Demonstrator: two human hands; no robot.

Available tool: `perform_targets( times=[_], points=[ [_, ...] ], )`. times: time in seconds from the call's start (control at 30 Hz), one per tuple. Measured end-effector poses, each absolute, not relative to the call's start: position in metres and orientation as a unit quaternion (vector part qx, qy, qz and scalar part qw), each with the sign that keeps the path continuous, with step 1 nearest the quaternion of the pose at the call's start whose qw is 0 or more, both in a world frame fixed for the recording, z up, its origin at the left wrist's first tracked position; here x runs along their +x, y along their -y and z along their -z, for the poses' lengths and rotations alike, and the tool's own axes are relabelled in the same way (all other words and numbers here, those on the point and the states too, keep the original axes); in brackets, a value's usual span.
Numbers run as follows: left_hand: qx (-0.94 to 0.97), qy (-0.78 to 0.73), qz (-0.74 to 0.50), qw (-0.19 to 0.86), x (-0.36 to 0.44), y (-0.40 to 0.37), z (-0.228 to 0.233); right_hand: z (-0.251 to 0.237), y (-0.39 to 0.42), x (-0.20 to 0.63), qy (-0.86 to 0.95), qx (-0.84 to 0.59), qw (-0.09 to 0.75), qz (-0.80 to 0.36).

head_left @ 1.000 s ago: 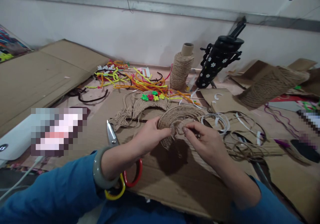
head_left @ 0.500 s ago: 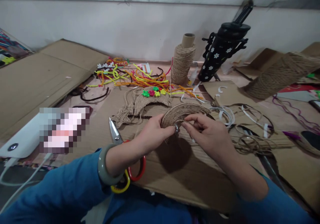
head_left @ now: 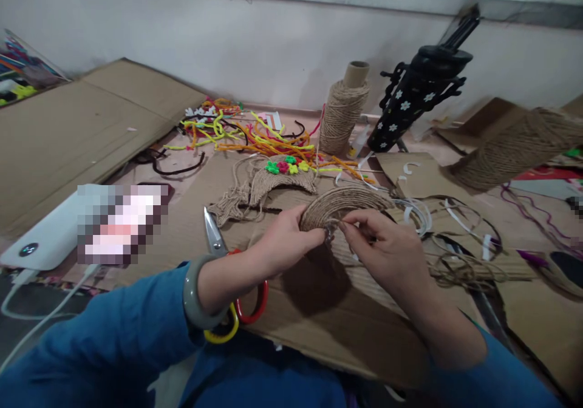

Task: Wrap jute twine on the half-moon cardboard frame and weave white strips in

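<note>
In the head view, writing is hard to make out: the phone (head_left: pixel 122 226) screen is blocked out in coarse squares, and the label on the small bottle (head_left: pixel 358 142) beside the upright twine spool (head_left: pixel 342 116) is too small to read. The twine arch (head_left: pixel 348 200) is held above the cardboard sheet (head_left: pixel 319 329), its long axis running roughly left to right, its outer curve toward the wall and its hollow toward the person. The left hand (head_left: pixel 294 238) grips its left end between thumb and fingers; the right hand (head_left: pixel 387 247), fingertips nearly together, pinches a thin strand (head_left: pixel 336 220) at the inner edge.
</note>
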State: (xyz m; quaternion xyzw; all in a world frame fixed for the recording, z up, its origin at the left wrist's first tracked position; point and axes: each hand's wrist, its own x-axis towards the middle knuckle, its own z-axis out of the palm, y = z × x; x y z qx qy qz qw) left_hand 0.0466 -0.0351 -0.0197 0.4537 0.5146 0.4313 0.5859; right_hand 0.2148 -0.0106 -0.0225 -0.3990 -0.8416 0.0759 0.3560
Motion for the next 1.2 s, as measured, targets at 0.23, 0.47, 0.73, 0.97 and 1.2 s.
perform_targets(
  times=[0.23,0.47,0.73,0.97,1.2],
  points=[
    [0.441,-0.484,-0.449,0.608,0.0483,0.0360,0.0267,0.0243,0.0093,0.2110,0.838,-0.402,0.361,-0.069],
    [0.430,-0.477,-0.448,0.622,0.0492,0.0358,0.0284,0.0247,0.0109,0.2108,0.832,-0.426,0.350,-0.057],
    [0.444,-0.476,-0.443,0.616,0.0485,0.0380,0.0266,0.0240,0.0103,0.2096,0.835,-0.423,0.351,-0.032],
    [0.416,-0.455,-0.439,0.654,0.0477,0.0387,0.0248,0.0266,0.0098,0.2122,0.837,-0.429,0.339,-0.013],
    [0.348,-0.407,-0.437,0.723,0.0436,0.0329,0.0263,0.0273,0.0107,0.2169,0.848,-0.425,0.316,-0.025]
  ],
)
